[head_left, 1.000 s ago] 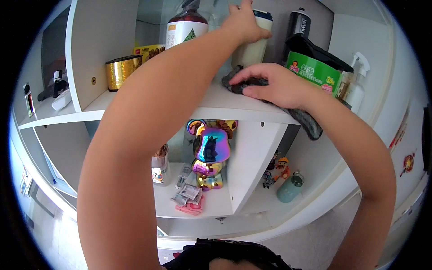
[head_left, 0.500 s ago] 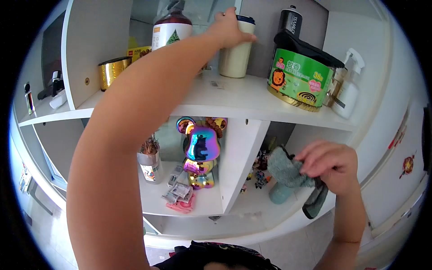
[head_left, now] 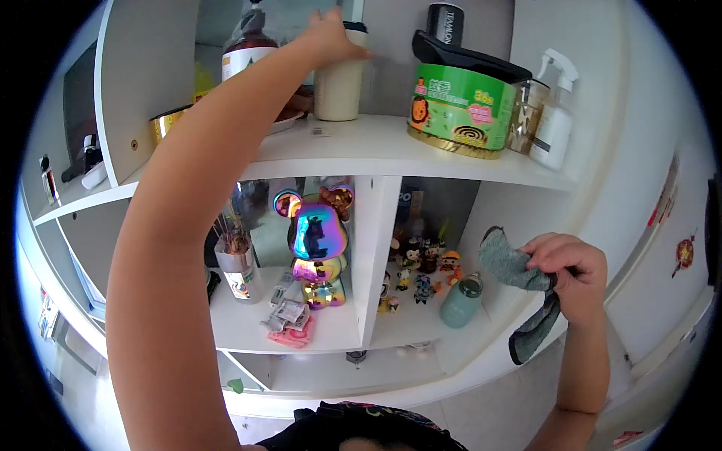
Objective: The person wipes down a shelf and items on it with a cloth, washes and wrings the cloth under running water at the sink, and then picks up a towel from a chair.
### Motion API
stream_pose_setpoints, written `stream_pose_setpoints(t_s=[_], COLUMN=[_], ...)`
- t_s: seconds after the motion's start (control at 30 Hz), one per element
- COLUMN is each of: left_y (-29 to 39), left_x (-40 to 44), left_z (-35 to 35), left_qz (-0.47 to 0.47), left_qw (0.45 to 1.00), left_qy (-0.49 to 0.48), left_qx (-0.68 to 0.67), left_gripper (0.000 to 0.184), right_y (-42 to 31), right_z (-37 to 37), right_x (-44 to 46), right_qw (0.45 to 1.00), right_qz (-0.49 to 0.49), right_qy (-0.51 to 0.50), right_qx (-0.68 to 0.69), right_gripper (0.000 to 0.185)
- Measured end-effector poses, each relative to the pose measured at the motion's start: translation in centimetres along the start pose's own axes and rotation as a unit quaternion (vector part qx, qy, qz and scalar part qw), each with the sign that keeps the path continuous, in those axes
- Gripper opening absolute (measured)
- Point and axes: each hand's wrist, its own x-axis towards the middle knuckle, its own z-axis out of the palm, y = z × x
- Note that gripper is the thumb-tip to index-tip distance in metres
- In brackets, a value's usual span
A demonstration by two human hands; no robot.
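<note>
**Cloth in one hand, cup by the other, packed shelves all around**

So the person's right hand (head_left: 570,269) is hanging out around 4 o'clock, fingers and thumb clamped on a grey-green cloth (head_left: 514,266). One end of the cloth is poking out toward the middle, and the other is drooping below the hand.

The left hand (head_left: 329,41) is reaching way up to 12 o'clock, by the dark lid of a cream cup (head_left: 338,94). Its thumb and fingers are spreading apart, but can't tell if they're actually gripping. The cup is standing upright on the upper shelf (head_left: 361,152).

Over at 11 o'clock, a pump bottle (head_left: 248,60) is sitting partly behind the left arm. Around 1 o'clock, a green tub (head_left: 461,105) is standing in front of a black can (head_left: 445,24), and a white spray bottle (head_left: 553,135) is standing at 2 o'clock.

Down below, a shiny bear figure (head_left: 319,234) is standing just left of centre, a vase (head_left: 239,272) is sitting at 8 o'clock, and a teal bottle (head_left: 461,303) is standing at 4 o'clock beside some little figurines (head_left: 423,286).
</note>
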Motion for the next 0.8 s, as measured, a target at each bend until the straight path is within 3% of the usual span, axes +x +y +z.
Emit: stream_pose_setpoints(t_s=[0.07, 0.13, 0.17, 0.23, 0.27, 0.33, 0.43, 0.6, 0.67, 0.8], left_y=[0.6, 1.2, 2.2, 4.8, 6.0, 7.6, 8.4, 9.9, 9.8, 8.6], left_x=[-0.1, -0.6, -1.5, -3.4, -4.4, -6.1, -6.0, -7.0, -6.6, -5.6], left_z=[-0.5, -1.2, -2.2, -4.1, -4.7, -5.2, -4.4, -3.6, -3.2, -3.5], left_qz=[-0.007, 0.211, 0.213, 0.34, 0.343, 0.476, 0.526, 0.441, 0.406, 0.392], left_qw=[0.999, 0.954, 0.953, 0.899, 0.898, 0.849, 0.835, 0.892, 0.91, 0.911], left_qy=[0.015, 0.189, 0.19, 0.154, 0.154, 0.128, 0.147, 0.043, 0.013, -0.038], left_qx=[0.029, -0.098, -0.098, -0.229, -0.229, -0.191, -0.071, -0.093, -0.086, -0.118], left_gripper=[0.083, 0.056, 0.056, 0.029, 0.029, 0.021, 0.025, 0.03, 0.032, 0.032], right_y=[0.0, 0.0, 0.0, -0.1, -0.1, 0.3, 0.5, 1.0, 0.8, 1.1], right_z=[-0.9, -1.8, -2.2, -2.7, -2.9, -3.2, -3.4, -4.1, -4.3, -5.3], right_x=[-0.6, -1.2, -1.5, -2.0, -2.2, -2.5, -2.5, -2.0, -1.1, 3.2], right_qw=[0.999, 0.999, 0.998, 0.996, 0.994, 0.994, 0.993, 0.99, 0.961, 0.94], right_qz=[-0.004, 0.005, 0.017, 0.031, 0.048, 0.056, 0.06, 0.061, 0.109, 0.097], right_qy=[0.025, 0.037, 0.049, 0.064, 0.077, 0.081, 0.082, 0.086, 0.19, 0.3], right_qx=[-0.03, -0.04, -0.045, -0.053, -0.06, -0.055, -0.053, -0.094, -0.17, -0.131], right_gripper=[0.014, 0.014, 0.015, 0.015, 0.015, 0.015, 0.015, 0.015, 0.016, 0.018])
